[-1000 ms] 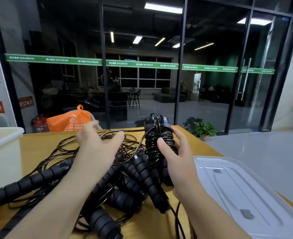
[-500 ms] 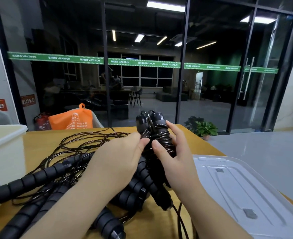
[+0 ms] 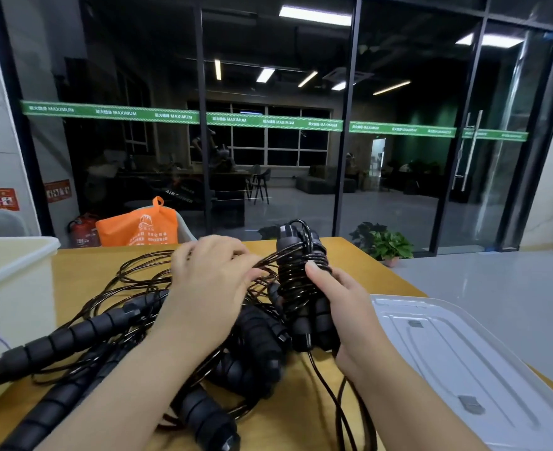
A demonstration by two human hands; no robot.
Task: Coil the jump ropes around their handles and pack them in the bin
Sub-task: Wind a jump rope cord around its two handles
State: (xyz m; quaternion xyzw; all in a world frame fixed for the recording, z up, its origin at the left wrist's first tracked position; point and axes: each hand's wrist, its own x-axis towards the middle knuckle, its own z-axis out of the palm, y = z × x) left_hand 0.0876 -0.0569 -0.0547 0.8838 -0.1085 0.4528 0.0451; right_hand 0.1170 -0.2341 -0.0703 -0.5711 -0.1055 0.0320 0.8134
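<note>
White bin [image 3: 11, 281] sits at the table's [image 3: 83, 265] left edge. Left hand [image 3: 210, 288], grip loose, fingers spread on the tangled ropes [image 3: 132, 288]. Right hand [image 3: 346, 307] grips tight around a coiled handle bundle [image 3: 301, 281], held upright; lid [image 3: 464, 359] lies flat just right.

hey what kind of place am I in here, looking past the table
Probably a gym or fitness studio lobby. A dark glass partition wall carries a green "MAXIMUM" banner strip, exercise machines seem to show dimly behind it, and the yellow wooden table holds a pile of black foam-handled jump ropes.
</note>
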